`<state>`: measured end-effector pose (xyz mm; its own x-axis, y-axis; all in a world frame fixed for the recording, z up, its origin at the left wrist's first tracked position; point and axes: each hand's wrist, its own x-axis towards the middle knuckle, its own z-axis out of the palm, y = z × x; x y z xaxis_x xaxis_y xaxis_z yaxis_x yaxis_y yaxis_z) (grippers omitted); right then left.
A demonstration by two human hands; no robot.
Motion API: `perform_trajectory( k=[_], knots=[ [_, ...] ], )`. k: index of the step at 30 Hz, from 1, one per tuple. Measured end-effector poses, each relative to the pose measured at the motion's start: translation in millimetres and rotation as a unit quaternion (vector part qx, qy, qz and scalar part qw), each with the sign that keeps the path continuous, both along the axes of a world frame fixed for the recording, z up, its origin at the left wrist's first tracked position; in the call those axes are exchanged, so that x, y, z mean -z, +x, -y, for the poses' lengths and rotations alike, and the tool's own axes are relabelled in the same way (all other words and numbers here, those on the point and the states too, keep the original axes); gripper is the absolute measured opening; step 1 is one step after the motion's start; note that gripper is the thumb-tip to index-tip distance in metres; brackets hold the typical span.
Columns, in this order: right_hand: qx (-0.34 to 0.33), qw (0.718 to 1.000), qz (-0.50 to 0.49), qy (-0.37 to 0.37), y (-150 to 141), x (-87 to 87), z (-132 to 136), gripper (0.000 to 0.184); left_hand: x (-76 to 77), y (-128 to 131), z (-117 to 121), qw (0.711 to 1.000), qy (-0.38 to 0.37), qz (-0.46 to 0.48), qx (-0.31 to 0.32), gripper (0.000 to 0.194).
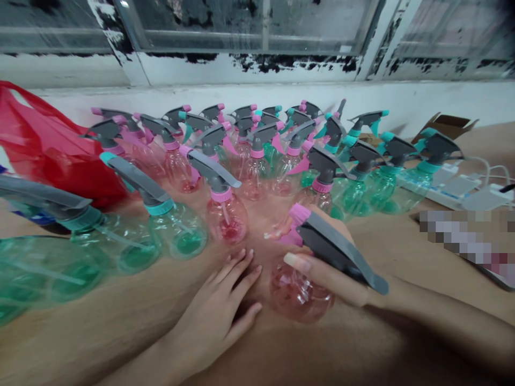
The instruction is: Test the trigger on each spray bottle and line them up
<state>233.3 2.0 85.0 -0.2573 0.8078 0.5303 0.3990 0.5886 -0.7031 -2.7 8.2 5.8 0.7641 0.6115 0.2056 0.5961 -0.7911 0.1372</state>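
Right hand (346,284) has its grip clamped round the neck of a clear pink plastic spray bottle with a dark-grey trigger head (301,297), just right of the left hand (217,303), probably because the narrow neck holds best; blur hides whether its base touches the wooden table (132,332). Left lies palm down, fingers apart, holding nothing; clear pink and green plastic spray bottles (257,174) stand bunched beyond, likely saving room. No brand, label or writing readable.

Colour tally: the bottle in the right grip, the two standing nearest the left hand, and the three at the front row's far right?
Pink: 2 (held bottle; standing pink bottle)
Green: 4 (green bottle near the left hand; three far-right bottles)
Total: 6
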Motion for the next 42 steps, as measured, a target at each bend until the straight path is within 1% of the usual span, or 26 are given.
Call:
perform_trajectory(
  k=[4, 7, 12, 17, 20, 26, 30, 34, 39, 42],
  knots=[
    [-0.047, 0.998, -0.028, -0.021, 2, -3.7, -2, 0.013, 0.6, -1, 0, 1.0, 0.008, -0.006, 0.001, 0.048],
    [-0.062, 0.997, -0.032, -0.02, 3, -3.4, -2, 0.012, -0.7, 0, 0, 1.0, 0.005, -0.012, 0.0, 0.049],
    [-0.053, 0.997, -0.052, -0.021, 2, 2.5, 1, 0.014, -1.1, 1, 0, 1.0, -0.011, -0.005, -0.004, 0.048],
    [-0.05, 0.997, -0.054, 0.0, 1, 6.4, 0, 0.019, 0.5, 0, 0, 1.0, -0.012, -0.006, -0.004, 0.048],
    [-0.046, 0.997, -0.055, -0.011, 1, 5.0, 1, 0.02, 0.9, -1, 0, 1.0, -0.008, -0.002, 0.001, 0.048],
    [-0.052, 0.997, -0.04, -0.04, 1, -2.3, 2, 0.015, 2.0, 0, -1, 1.0, -0.007, -0.004, -0.002, 0.049],
    [-0.052, 0.997, -0.043, -0.032, 0, -3.3, 1, 0.012, 1.0, 0, 0, 1.0, -0.003, -0.017, -0.001, 0.048],
    [-0.049, 0.997, -0.052, -0.019, 0, -2.3, 1, 0.015, -0.3, 0, 0, 1.0, 0.004, -0.025, 0.002, 0.048],
    [-0.052, 0.997, -0.058, -0.024, -1, -0.7, 1, 0.018, 0.9, 0, 1, 1.0, 0.015, -0.026, 0.003, 0.048],
    [-0.045, 0.997, -0.053, -0.018, 0, 1.0, 1, 0.015, 1.3, 0, 1, 1.0, 0.014, -0.028, 0.006, 0.048]
  ],
)
